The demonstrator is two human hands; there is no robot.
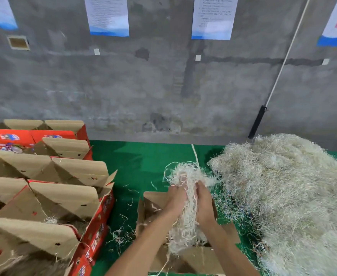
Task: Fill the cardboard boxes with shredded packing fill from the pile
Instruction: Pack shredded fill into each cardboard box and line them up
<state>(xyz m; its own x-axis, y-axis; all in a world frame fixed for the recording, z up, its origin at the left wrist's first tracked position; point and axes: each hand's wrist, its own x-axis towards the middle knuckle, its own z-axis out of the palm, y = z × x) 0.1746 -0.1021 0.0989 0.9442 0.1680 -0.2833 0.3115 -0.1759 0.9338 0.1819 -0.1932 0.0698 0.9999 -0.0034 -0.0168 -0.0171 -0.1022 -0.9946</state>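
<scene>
A long bunch of pale shredded fill [185, 220] hangs between my two hands above an open cardboard box [195, 257] at the bottom middle. My left hand [175, 200] grips the bunch from the left, and my right hand [203, 204] grips it from the right. The bunch's top tuft sticks up above my fingers, and its lower end reaches down into the box. The big pile of fill [283, 192] lies on the right of the green table.
A row of red-printed cardboard boxes [50, 198] with raised flaps stands at the left, some holding fill. Loose strands litter the green cloth [135, 168] between the boxes. A grey wall with paper notices rises behind, and a white pole [283, 62] leans against it.
</scene>
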